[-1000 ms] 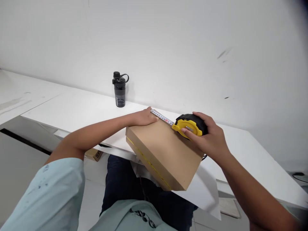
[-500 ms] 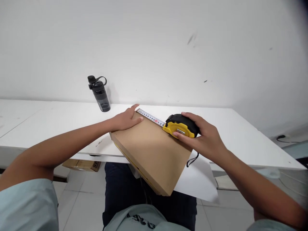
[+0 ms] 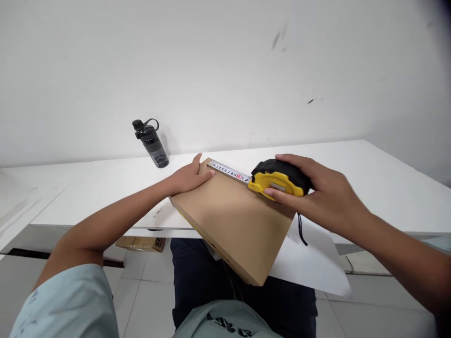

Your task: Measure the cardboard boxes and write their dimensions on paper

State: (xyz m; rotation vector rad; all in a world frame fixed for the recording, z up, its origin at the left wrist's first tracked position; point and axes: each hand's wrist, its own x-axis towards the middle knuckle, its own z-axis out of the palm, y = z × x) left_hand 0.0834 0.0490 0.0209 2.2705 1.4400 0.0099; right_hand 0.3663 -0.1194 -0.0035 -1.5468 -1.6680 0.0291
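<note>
A flat brown cardboard box (image 3: 239,220) lies slantwise over the front edge of the table, its near corner above my lap. My left hand (image 3: 192,177) holds its far left side, the thumb on the top face and the other fingers mostly hidden. In my right hand (image 3: 317,188) is a black and yellow tape measure (image 3: 278,180), held over the right part of the box. Its white blade (image 3: 229,172) is pulled out along the box's far edge, and its end lies near my left thumb. A black wrist strap hangs from the case.
A dark water bottle (image 3: 153,145) stands on the white table (image 3: 105,188) near the wall. White paper (image 3: 310,258) sticks out under the box past the table edge. Below the table is another cardboard box (image 3: 141,243).
The head view has shifted, so most things appear further right. A little less blade shows outside the tape case, and the box's far corner now shows beyond the blade's end.
</note>
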